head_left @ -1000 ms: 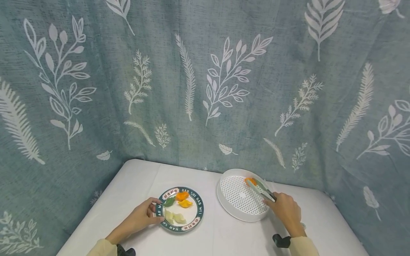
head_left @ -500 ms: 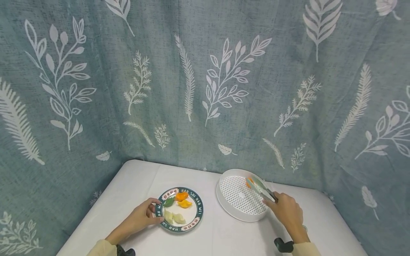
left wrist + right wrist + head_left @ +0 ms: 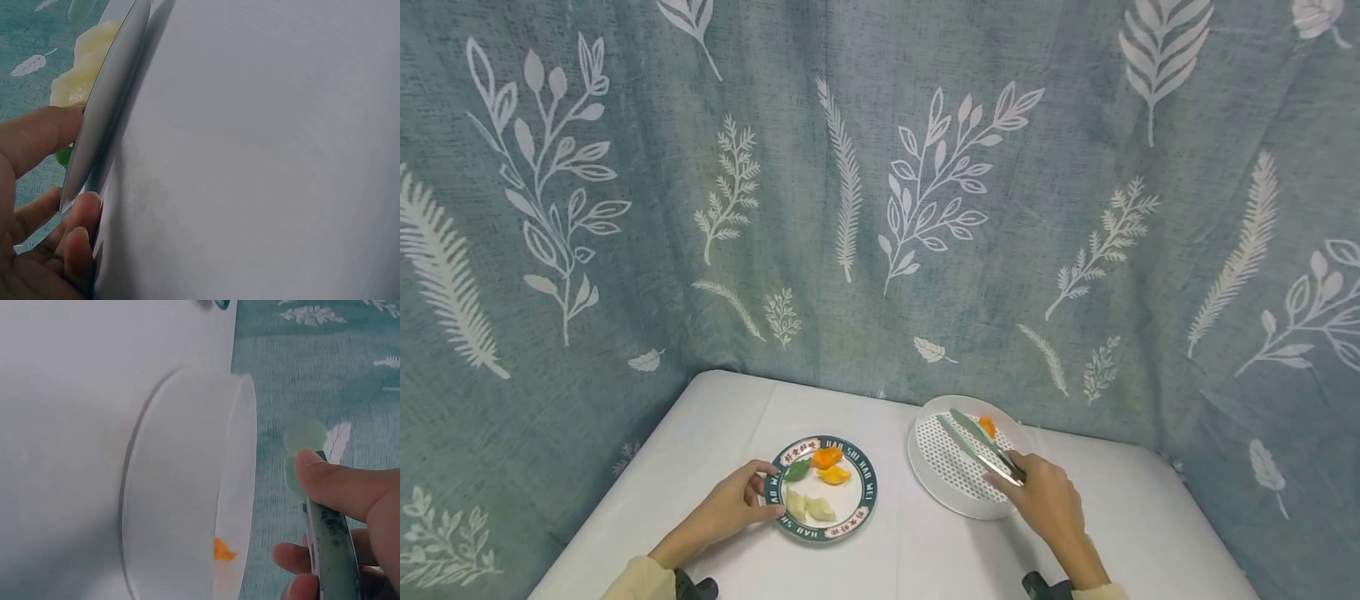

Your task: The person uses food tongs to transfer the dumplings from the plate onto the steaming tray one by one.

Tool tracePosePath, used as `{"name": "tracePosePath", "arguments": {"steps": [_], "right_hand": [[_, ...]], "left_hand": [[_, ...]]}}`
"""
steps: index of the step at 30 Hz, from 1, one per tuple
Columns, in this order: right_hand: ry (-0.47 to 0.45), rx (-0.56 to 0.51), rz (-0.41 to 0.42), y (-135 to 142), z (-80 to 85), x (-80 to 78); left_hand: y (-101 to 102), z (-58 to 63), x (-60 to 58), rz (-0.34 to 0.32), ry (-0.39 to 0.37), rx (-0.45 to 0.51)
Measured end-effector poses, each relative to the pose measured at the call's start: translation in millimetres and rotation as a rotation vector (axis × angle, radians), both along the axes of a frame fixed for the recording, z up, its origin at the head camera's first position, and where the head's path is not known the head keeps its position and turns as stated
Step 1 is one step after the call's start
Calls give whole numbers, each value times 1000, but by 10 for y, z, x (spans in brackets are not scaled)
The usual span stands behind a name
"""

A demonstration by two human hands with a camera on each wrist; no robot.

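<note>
My left hand point(image 3: 733, 504) grips the left rim of a round plate point(image 3: 868, 492) with a green lettered border, thumb and fingers on its edge. On the plate lie an orange dumpling point(image 3: 827, 457), a yellow dumpling point(image 3: 833, 475), a green dumpling point(image 3: 797, 471) and pale dumplings point(image 3: 820, 509). My right hand point(image 3: 1045, 500) holds tongs point(image 3: 973, 427) with pale green tips over a white perforated steamer basket point(image 3: 925, 479). The tongs' tips stand apart with nothing between them. Inside the basket, near its back right wall, sits another orange dumpling point(image 3: 987, 427).
A white cloth point(image 3: 898, 550) covers the table. Behind and beside it hangs a blue-green curtain point(image 3: 850, 333) with white leaf prints. The basket's raised wall point(image 3: 175, 487) shows from the side in the right wrist view.
The tongs have come off the orange dumpling and shifted left, leaving it in the basket. My right hand has moved slightly left with them. My left hand and the plate stay put.
</note>
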State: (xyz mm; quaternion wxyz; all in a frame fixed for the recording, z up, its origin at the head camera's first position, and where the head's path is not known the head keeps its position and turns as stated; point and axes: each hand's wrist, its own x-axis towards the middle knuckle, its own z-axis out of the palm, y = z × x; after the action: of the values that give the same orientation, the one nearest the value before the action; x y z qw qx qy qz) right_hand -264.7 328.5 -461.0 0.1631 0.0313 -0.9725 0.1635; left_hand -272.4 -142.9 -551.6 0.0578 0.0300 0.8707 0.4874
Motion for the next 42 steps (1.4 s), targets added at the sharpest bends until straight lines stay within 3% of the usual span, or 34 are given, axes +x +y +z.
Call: {"name": "tracePosePath", "arguments": {"steps": [17,33,42], "right_hand": [[-20,-37,120,-578,-133,139],[16,14,322,-939,-257,247],[69,82,378,-1061,-338,238]], "left_hand": [[12,4,-25,6,-3,-31],[15,46,20,-7,27,-33],[14,36,23,2,18,-32]]}}
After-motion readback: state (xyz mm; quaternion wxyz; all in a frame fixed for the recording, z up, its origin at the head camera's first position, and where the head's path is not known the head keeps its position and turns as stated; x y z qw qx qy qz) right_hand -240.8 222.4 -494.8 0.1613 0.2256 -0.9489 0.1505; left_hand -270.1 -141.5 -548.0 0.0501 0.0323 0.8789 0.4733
